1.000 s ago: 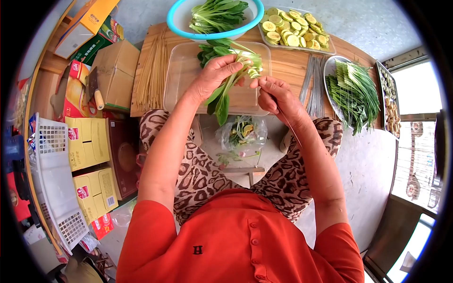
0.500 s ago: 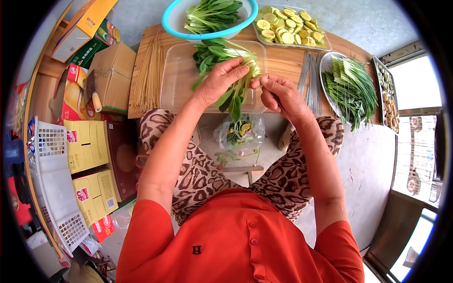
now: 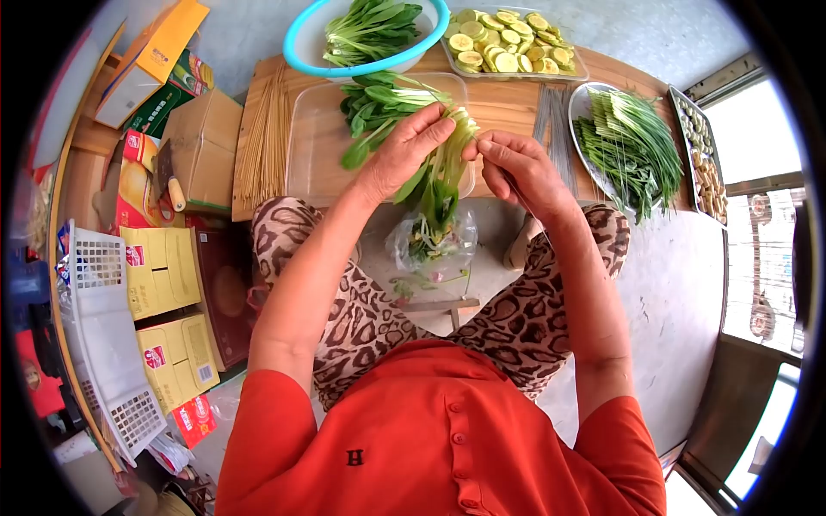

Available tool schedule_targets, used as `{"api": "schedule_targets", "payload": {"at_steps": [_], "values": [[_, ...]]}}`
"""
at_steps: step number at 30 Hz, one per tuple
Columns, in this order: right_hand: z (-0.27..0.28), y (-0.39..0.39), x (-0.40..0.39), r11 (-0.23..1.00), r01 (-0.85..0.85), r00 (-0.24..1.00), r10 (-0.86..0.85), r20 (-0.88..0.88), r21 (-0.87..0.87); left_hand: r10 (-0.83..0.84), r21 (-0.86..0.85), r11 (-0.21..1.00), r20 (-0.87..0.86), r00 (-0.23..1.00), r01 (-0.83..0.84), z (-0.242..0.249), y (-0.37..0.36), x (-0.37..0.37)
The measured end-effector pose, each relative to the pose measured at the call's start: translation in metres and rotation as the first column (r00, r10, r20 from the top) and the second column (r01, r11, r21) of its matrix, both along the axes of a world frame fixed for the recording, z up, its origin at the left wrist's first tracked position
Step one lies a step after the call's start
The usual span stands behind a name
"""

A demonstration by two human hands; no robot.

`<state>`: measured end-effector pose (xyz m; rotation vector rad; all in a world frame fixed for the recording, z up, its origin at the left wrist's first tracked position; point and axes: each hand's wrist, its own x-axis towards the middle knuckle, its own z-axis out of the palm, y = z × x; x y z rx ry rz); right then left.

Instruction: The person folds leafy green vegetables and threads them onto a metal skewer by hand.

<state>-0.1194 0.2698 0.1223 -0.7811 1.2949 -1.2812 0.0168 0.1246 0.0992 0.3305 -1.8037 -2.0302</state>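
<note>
My left hand (image 3: 406, 150) is closed round the stems of some leafy greens (image 3: 379, 107), whose leaves spread to the left and hang down below the hand. Close by on the right, my right hand (image 3: 519, 169) pinches a thin skewer (image 3: 532, 213) that slants back under the palm; its tip is near the stem ends. Both hands are over the right part of a clear plastic tray (image 3: 314, 163) on the wooden table (image 3: 508, 99). Beneath the hanging leaves lies a clear bag with scraps (image 3: 447, 241).
Bamboo skewers (image 3: 262, 142) and metal skewers (image 3: 555, 129) lie on the table. Around them are a blue-rimmed basin (image 3: 292, 43), sliced squash (image 3: 508, 47), a plate of chives (image 3: 632, 150) and a long tray (image 3: 701, 163). Cartons (image 3: 202, 146) and a cleaver (image 3: 169, 176) are at left.
The view has shifted slightly. The held greens have turned a little, and more leaves now hang down towards the bag. Both hands keep their hold.
</note>
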Motion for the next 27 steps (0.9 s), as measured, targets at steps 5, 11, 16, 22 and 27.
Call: {"api": "schedule_targets", "payload": {"at_steps": [5,11,16,22,27], "values": [[-0.005,0.007,-0.003,1.000,0.029,0.997,-0.029,-0.075,0.004,0.015,0.011,1.000,0.063,0.998,-0.016,-0.001,0.011,-0.003],[-0.015,0.012,-0.005,0.998,0.048,0.990,-0.054,-0.132,-0.046,-0.091,0.023,0.996,0.046,0.995,0.090,-0.010,0.019,-0.009],[-0.010,0.017,-0.013,0.993,0.118,0.987,-0.120,-0.105,-0.026,-0.036,0.116,0.993,0.104,0.994,0.024,-0.019,0.011,-0.012],[-0.027,0.027,-0.049,0.863,0.446,0.895,-0.428,0.124,-0.237,0.202,-0.230,0.963,0.257,0.945,-0.144,-0.054,-0.077,-0.029],[-0.022,0.032,-0.060,0.832,0.501,0.865,-0.473,0.166,-0.240,0.343,-0.660,0.747,0.277,0.898,-0.082,-0.076,-0.110,-0.062]]}}
